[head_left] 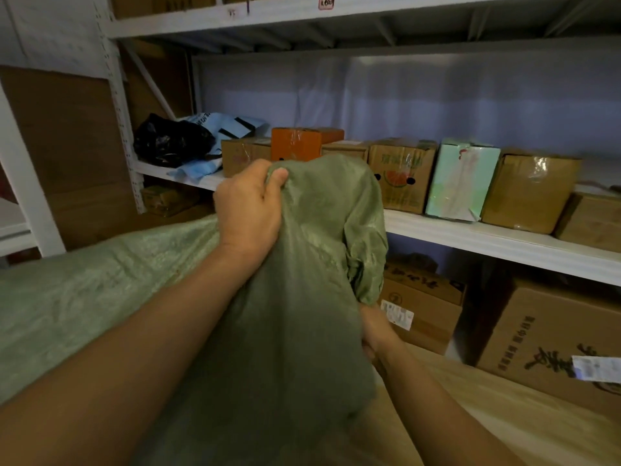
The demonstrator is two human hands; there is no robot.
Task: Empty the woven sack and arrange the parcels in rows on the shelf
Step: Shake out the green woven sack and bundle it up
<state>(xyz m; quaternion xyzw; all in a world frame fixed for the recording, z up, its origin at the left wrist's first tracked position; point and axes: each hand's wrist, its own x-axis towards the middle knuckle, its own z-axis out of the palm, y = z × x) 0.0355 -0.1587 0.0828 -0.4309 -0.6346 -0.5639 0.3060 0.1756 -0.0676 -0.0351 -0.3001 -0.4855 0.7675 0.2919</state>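
Plainly, little of the writing can be read: the brown box with a watermelon print [400, 176] carries green characters too blurred to make out, the large carton [551, 344] at lower right bears dark brush-style characters and a white sticker, and a red-framed tag [326, 2] on the top shelf edge is illegible.

The left hand [248, 206] grips a bunched fold of the green woven sack [295, 297], fingers curled tight into the cloth, held up in front of the middle shelf [470, 230]. The right hand [376, 334] is lower and to the right, half hidden behind the sack; its fingers curl around the cloth edge. The sack hangs between the two hands and spreads to the near left as a paler green mass.

On the middle shelf a row of parcels stands along the far side: a black plastic bag [171, 139] and a light blue mailer [218, 129] at the left, then small brown boxes, an orange box [302, 142], the watermelon box, a pale green box [460, 183] and a taped brown box [531, 190] to the right. The sack covers part of this row. Below, another labelled carton [423, 307] sits just beside the right hand.
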